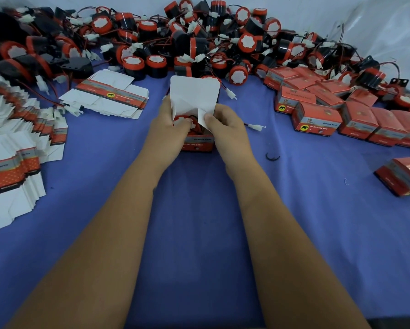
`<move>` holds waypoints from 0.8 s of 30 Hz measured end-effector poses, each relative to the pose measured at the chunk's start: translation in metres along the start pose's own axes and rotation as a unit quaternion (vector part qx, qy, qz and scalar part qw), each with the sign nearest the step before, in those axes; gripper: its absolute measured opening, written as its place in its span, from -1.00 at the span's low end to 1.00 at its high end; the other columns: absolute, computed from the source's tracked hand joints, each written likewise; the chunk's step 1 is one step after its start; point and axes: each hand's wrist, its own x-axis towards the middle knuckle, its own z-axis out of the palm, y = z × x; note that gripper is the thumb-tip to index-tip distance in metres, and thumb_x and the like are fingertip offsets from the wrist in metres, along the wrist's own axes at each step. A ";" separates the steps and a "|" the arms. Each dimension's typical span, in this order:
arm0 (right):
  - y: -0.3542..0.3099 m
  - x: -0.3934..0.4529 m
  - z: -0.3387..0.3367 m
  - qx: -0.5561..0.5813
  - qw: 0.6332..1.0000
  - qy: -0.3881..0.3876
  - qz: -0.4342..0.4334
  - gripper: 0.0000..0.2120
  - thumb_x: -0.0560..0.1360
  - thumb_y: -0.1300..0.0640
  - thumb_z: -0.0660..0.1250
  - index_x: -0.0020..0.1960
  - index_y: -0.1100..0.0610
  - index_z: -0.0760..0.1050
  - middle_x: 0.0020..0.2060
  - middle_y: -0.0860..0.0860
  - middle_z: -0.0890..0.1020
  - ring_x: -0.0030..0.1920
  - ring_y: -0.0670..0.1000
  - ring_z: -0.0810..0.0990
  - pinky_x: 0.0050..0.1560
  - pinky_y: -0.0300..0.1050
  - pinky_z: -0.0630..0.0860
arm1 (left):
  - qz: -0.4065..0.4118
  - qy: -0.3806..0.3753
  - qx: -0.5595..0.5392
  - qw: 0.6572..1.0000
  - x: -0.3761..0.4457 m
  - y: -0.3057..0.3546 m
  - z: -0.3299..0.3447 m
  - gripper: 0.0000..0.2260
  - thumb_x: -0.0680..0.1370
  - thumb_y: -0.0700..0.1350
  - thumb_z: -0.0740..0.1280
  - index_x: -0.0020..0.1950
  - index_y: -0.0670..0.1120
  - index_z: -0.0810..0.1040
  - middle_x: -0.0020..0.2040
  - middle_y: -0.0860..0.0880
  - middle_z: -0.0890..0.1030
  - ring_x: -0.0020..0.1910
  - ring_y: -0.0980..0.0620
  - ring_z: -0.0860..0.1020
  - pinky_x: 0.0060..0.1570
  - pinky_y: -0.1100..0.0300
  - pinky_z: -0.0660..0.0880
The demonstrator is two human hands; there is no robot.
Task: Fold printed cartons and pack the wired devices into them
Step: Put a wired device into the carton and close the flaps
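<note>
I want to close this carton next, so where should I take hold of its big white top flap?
Pinch the top flap near its rounded free edge, coming from the far side. It stands upright above the carton, and that edge is clear of both hands.

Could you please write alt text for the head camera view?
Both hands, left and right, hold an open red carton with a wired device inside, flaps up, on a blue table between flat cartons, loose devices and packed boxes.
</note>
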 end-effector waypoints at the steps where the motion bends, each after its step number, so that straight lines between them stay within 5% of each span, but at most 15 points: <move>1: 0.000 0.000 0.001 -0.001 1.000 0.004 -0.002 -0.83 0.61 0.19 0.24 0.17 0.09 0.52 0.06 -0.02 0.64 0.10 -0.02 0.58 0.06 -0.20 0.55 | 0.000 -0.003 0.002 1.000 0.000 0.000 0.001 -0.57 0.61 -0.19 0.23 0.46 0.07 0.33 0.10 0.21 0.57 0.03 0.26 0.57 -0.19 0.45 0.49; 5: 0.002 0.002 0.004 -0.021 1.000 0.020 -0.010 -0.85 0.56 0.18 0.29 0.09 -0.01 0.50 -0.05 -0.17 0.61 -0.01 -0.14 0.58 -0.08 -0.30 0.53 | -0.016 -0.005 -0.069 0.997 -0.002 0.006 0.001 -0.60 0.63 -0.16 0.17 0.47 0.05 0.36 0.15 0.09 0.62 0.06 0.13 0.62 -0.05 0.26 0.57; 8: 0.002 0.003 0.003 -0.031 0.999 0.024 -0.009 -0.85 0.56 0.16 0.31 0.07 -0.05 0.49 -0.05 -0.19 0.60 -0.03 -0.16 0.57 -0.13 -0.33 0.51 | -0.024 -0.008 -0.179 0.984 -0.005 0.012 -0.001 -0.66 0.67 -0.10 0.04 0.24 -0.05 0.59 -0.03 0.01 0.72 -0.07 0.07 0.69 -0.17 0.24 0.61; 10: 0.002 0.003 0.003 -0.032 0.999 0.027 -0.008 -0.85 0.56 0.15 0.31 0.07 -0.07 0.49 -0.04 -0.20 0.59 0.01 -0.13 0.57 -0.06 -0.26 0.54 | -0.018 -0.001 -0.171 0.985 -0.005 0.012 -0.005 -0.64 0.68 -0.12 0.05 0.03 -0.06 0.65 -0.17 0.06 0.73 -0.18 0.12 0.70 -0.29 0.32 0.57; 16: 0.002 0.002 0.001 -0.024 0.999 0.021 -0.012 -0.83 0.56 0.16 0.32 0.10 -0.05 0.48 -0.03 -0.19 0.60 -0.05 -0.17 0.56 -0.18 -0.39 0.49 | -0.028 -0.006 -0.063 0.998 0.004 -0.001 -0.011 -0.68 0.62 -0.26 0.18 0.25 0.04 0.55 0.04 0.13 0.67 -0.03 0.21 0.64 -0.09 0.30 0.56; 20: 0.003 -0.001 0.001 -0.004 0.999 0.019 -0.034 -0.69 0.55 0.25 0.33 0.23 -0.03 0.46 0.13 -0.06 0.60 0.09 -0.03 0.56 0.06 -0.14 0.57 | 0.004 0.028 -0.034 0.999 0.001 -0.003 -0.007 -0.63 0.58 -0.29 0.25 0.34 0.00 0.51 0.16 0.10 0.63 0.10 0.17 0.60 -0.05 0.34 0.54; 24: 0.004 -0.003 -0.001 0.014 0.997 0.039 -0.065 -0.80 0.56 0.30 0.28 0.03 0.01 0.53 -0.10 -0.13 0.60 -0.30 -0.28 0.47 -0.17 -0.34 0.50 | 0.048 0.099 -0.012 0.994 0.000 -0.004 -0.009 -0.74 0.51 -0.26 0.39 0.07 0.09 0.58 -0.05 0.20 0.63 -0.26 0.26 0.55 -0.25 0.35 0.52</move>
